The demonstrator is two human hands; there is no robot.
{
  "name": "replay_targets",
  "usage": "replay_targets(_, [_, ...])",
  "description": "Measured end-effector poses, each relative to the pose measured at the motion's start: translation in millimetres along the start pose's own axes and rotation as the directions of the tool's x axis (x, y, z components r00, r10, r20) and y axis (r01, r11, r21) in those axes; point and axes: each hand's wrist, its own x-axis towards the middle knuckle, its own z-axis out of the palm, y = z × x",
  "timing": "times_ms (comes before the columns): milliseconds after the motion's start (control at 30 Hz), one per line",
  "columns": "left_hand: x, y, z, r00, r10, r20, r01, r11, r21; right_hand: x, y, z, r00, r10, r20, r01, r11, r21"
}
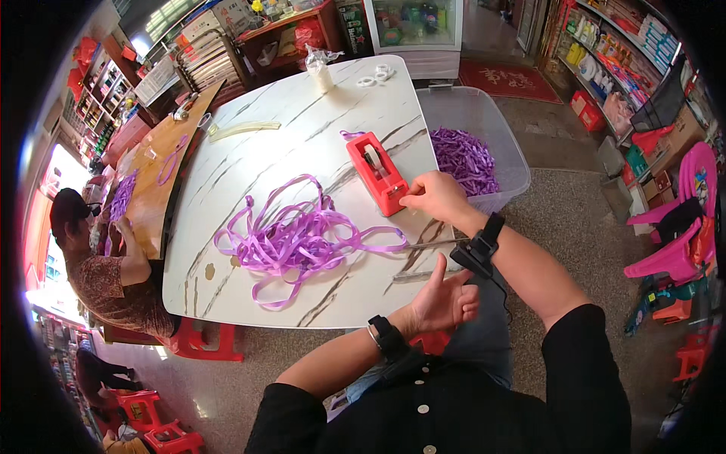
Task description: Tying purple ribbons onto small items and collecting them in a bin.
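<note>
My right hand (439, 198) reaches over the table's right side. Its thumb and forefinger pinch at the cutter end of a red tape dispenser (380, 178), where the end of the tape is mostly covered by my fingertips. A white tape roll (373, 157) sits in the dispenser. Just off the table's near edge is my left hand (446, 299), thumb raised, fingers loosely curled and apart, with nothing visible in it. A tangled heap of purple ribbon lanyards (302, 240) lies left of the dispenser, one loop stretching toward my hands.
A clear plastic bin (514, 151) full of purple pieces (463, 160) stands right of the marble-patterned table (249, 163). White rings (375, 76), a bagged cup (321, 76) and pale strips (243, 130) lie farther back. Another person (113, 272) works at a wooden table (162, 163) on the left.
</note>
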Motion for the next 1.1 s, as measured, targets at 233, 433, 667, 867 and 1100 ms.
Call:
replay_targets(233, [2,1,0,1.000,0.005,0.024,-0.005,1.000,-0.001,-11,27,-36,0.955,-0.205,0.213,0.172,0.971,0.166])
replay_targets(433, [0,2,-1,1.000,0.004,0.029,-0.004,1.000,-0.016,-42,36,-84,0.817,-0.002,0.576,-0.045,0.997,0.067])
replay_targets(667, [1,1,1,1.000,0.005,0.007,-0.005,0.999,0.032,-53,44,-79,0.765,0.064,0.641,0.128,0.960,-0.249])
replay_targets(867, [1,1,5,0.999,0.004,-0.034,-0.003,0.999,0.054,-50,40,-71,0.746,0.096,0.659,0.261,0.869,-0.421])
replay_targets(1100, [1,1,6,0.998,0.021,-0.059,-0.016,0.997,0.080,-47,31,-62,0.790,0.174,0.587,0.311,0.713,-0.629])
